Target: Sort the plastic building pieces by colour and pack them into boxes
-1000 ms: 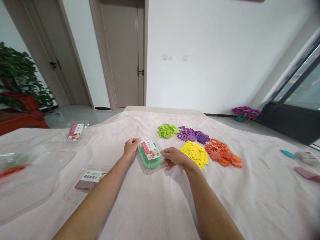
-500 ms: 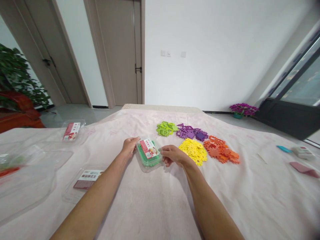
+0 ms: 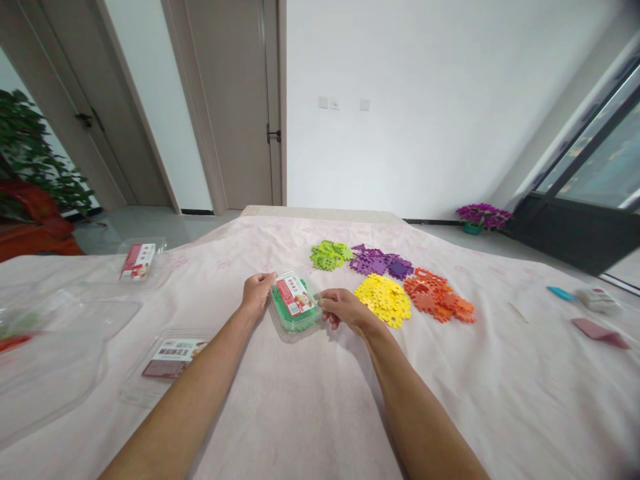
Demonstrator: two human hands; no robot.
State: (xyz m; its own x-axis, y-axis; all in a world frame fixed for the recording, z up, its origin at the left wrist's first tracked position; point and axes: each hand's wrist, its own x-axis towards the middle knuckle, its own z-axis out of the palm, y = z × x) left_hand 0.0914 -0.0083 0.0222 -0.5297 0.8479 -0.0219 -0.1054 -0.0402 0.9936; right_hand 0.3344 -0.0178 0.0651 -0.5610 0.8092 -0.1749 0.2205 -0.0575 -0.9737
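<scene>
A clear plastic box (image 3: pixel 294 307) with a red-and-white label and green pieces inside rests on the pale pink cloth (image 3: pixel 310 400). My left hand (image 3: pixel 257 292) grips its left edge with curled fingers. On its right edge my right hand (image 3: pixel 341 309) pinches the box. Right of the hands lie flat heaps of interlocking pieces: yellow (image 3: pixel 383 299), orange (image 3: pixel 438 304), purple (image 3: pixel 380 264) and light green (image 3: pixel 329 255).
Two more labelled clear boxes lie at the left (image 3: pixel 138 261) and near left (image 3: pixel 169 353), beside a large clear tray (image 3: pixel 55 353). Small items (image 3: pixel 595 328) sit at the far right. Doors, a plant and a window wall stand beyond the table.
Both hands have kept their hold on the box. The view has shifted slightly, so everything sits a little higher and to the left in the picture.
</scene>
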